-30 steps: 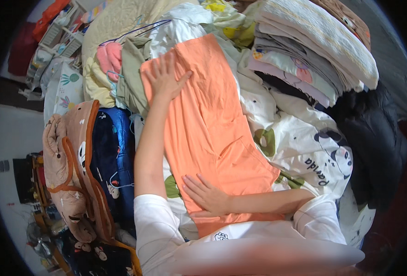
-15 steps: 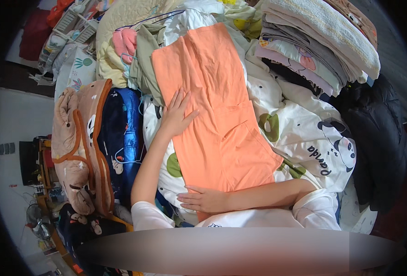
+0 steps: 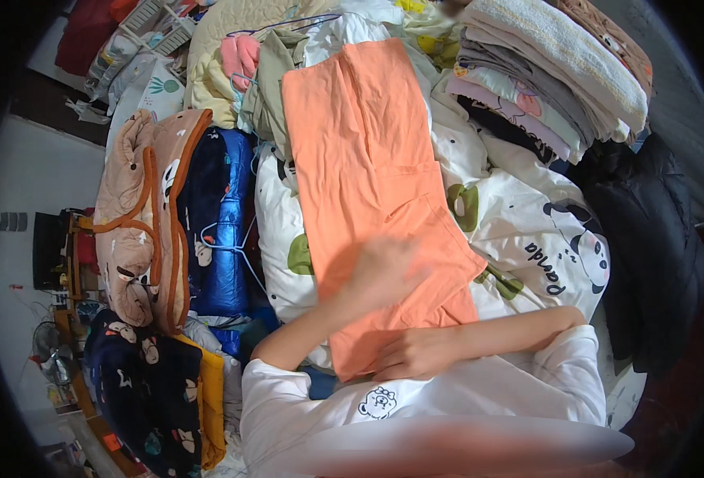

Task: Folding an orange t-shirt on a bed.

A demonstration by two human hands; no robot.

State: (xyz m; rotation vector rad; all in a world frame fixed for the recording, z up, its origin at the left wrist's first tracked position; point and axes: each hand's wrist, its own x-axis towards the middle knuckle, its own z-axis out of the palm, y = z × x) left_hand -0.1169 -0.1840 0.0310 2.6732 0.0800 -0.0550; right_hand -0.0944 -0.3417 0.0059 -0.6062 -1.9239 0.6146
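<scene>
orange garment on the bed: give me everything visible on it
The orange garment is a plain, soft, knit-looking piece with no print, laid flat lengthwise on a white panda-print bedcover. Its far end reaches the heap of clothes at the top; its near end lies by the person's body. A straight fold or seam crosses its middle and the lower right edge flares outward. It looks mostly smooth with light creases. The left hand, motion-blurred, lies on its lower part; the right hand presses its near edge.

My only feed: head-worn fisheye, left of pair, looking steeply down, close over bed. Orange garment (image 3: 368, 175) centred, left hand (image 3: 384, 275) and right hand (image 3: 420, 350) near lower edge. Rim bends, corners black.
</scene>
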